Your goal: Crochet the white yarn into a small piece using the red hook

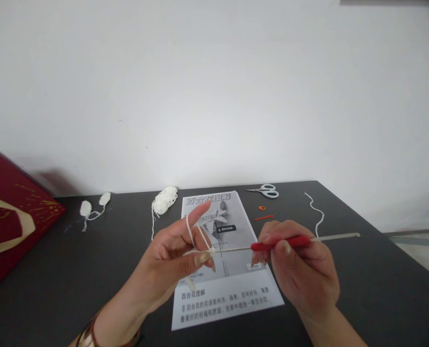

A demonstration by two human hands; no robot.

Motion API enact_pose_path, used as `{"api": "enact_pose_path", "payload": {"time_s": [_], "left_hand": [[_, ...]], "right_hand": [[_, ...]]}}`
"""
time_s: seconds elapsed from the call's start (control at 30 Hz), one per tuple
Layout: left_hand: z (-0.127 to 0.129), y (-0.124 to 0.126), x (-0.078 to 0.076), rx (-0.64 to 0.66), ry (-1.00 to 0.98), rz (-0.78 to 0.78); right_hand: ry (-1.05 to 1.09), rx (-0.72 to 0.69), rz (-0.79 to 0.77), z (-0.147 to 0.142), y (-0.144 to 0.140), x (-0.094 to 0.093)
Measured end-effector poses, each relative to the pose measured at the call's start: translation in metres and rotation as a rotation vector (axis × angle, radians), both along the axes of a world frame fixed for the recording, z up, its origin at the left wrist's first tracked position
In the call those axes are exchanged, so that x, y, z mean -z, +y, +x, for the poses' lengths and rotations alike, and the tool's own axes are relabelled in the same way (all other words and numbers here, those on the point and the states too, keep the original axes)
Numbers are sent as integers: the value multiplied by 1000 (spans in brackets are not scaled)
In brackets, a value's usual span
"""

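Note:
My left hand (178,260) pinches a small piece of white crochet work (211,250) between thumb and fingers. White yarn (190,231) loops over its raised index finger and runs down to the work. My right hand (297,265) is closed around the red grip of a crochet hook (281,243). The hook lies nearly level, its left tip at the white stitches and its other metal end sticking out to the right. Both hands are above a printed pattern sheet (225,308) with a flower picture and Chinese text. Fingers partly hide the stitches.
A ball of white yarn (165,200) sits behind my left hand. Two white crocheted pieces (86,208) lie further left, near a dark red bag (5,217). Scissors (268,192), an orange stitch marker (261,208), a red needle (263,218) and a yarn strand (319,212) lie right.

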State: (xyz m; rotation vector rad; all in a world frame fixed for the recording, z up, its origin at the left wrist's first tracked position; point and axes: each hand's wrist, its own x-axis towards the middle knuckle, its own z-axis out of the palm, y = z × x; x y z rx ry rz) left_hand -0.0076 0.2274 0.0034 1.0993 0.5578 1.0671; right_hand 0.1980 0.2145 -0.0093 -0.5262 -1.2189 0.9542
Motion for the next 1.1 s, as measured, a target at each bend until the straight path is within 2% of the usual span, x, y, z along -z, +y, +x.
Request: {"api": "enact_pose_path", "payload": {"time_s": [0.1, 0.27, 0.37, 0.53, 0.7, 0.8, 0.87, 0.97, 1.03, 1.1], "left_hand": [[0, 0, 1, -4, 29, 6], [4, -2, 2, -55, 33, 33], [8, -2, 4, -105, 25, 61], [15, -2, 10, -165, 21, 62], [21, -4, 12, -248, -22, -21], [26, -5, 13, -307, -41, -97], [29, -7, 14, -352, -63, -130], [30, -9, 13, -369, -109, -174], [29, -9, 11, -332, -164, -227], [25, -7, 8, -259, -236, -293]], "right_hand": [[108, -59, -129, 0, 4, -2], [258, -222, -454, -7, 11, -1], [330, -267, -577, -14, 14, 3], [364, -297, -619, -23, 13, 6], [327, -203, -566, -27, 11, 8], [221, -72, -424, -29, 7, 11], [51, 80, -247, -30, 3, 13], [-369, 275, 175, -26, -2, 16], [-607, 305, 512, -22, -4, 17], [-736, 306, 703, -18, -3, 17]]}}
